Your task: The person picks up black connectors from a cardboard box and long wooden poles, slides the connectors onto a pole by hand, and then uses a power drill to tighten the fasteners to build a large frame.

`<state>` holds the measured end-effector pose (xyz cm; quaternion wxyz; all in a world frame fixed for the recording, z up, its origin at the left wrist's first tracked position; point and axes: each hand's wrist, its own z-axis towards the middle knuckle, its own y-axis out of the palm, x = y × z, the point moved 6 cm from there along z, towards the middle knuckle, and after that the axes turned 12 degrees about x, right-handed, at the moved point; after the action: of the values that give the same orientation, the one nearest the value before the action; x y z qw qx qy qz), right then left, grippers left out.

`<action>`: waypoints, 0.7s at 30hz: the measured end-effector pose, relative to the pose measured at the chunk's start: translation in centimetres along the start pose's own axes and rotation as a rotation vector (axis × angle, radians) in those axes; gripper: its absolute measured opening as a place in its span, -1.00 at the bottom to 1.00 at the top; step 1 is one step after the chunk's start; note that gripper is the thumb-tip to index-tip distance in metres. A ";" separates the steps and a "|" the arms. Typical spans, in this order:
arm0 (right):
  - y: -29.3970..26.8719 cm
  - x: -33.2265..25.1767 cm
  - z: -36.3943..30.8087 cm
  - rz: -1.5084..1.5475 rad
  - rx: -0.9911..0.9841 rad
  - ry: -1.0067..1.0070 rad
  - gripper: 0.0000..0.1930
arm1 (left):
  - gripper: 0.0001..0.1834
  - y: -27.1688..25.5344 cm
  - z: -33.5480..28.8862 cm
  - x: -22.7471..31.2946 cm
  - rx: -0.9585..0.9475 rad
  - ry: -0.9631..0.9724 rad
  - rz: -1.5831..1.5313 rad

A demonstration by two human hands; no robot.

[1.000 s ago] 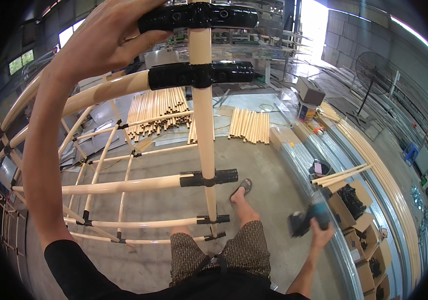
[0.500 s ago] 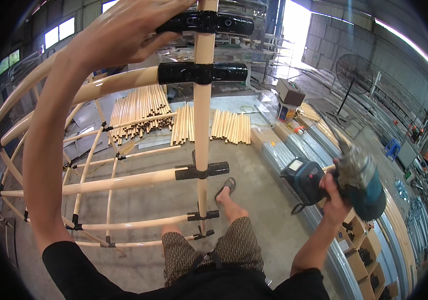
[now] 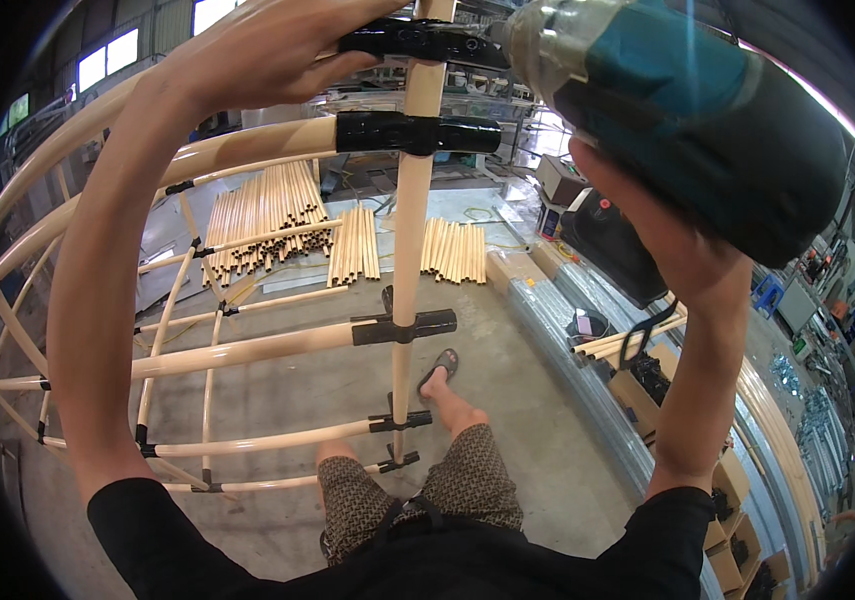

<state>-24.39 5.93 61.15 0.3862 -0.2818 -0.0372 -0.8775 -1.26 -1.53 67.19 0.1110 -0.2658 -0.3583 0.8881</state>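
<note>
Up at the top edge, my left hand [image 3: 263, 55] grips the end of the uppermost black pipe connector [image 3: 416, 42], its thumb below; some fingertips are cut off or hidden. That connector clasps a tan upright pipe [image 3: 411, 220]. My right hand [image 3: 663, 215] is wrapped round the handle of a teal and black cordless impact driver [image 3: 668, 80]. The driver's nose points left, with its bit at the connector's right end; whether it touches a screw I cannot tell. Just below, a second black connector [image 3: 418, 132] joins another curved tan pipe to the upright.
A frame of tan pipes [image 3: 248, 355] with black joints spreads to my left. Bundles of cut tan pipes [image 3: 268, 220] lie ahead on the floor. To the right are long wrapped metal profiles [image 3: 558, 350], cardboard boxes of black fittings [image 3: 638, 400] and a box-topped bucket [image 3: 553, 215].
My right hand has raised the impact driver up and inward, bringing its nose to the top connector. My left hand stays on the connector, while the view has shifted slightly.
</note>
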 end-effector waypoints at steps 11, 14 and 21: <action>1.2 0.6 0.8 0.154 -0.072 0.481 -0.74 | -0.26 0.3 0.0 -0.5 0.155 0.258 -0.148; 1.0 0.5 0.7 0.095 -0.152 0.317 -0.75 | -0.26 0.6 0.0 -0.6 0.208 0.289 -0.171; 0.5 2.0 1.6 0.150 -0.499 0.301 -0.33 | -0.26 0.8 0.4 -1.2 0.170 0.230 -0.136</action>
<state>-24.40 4.72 63.44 0.3698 -0.2367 0.2580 -0.8606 -0.49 -2.81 67.40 0.2334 -0.3303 -0.2839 0.8694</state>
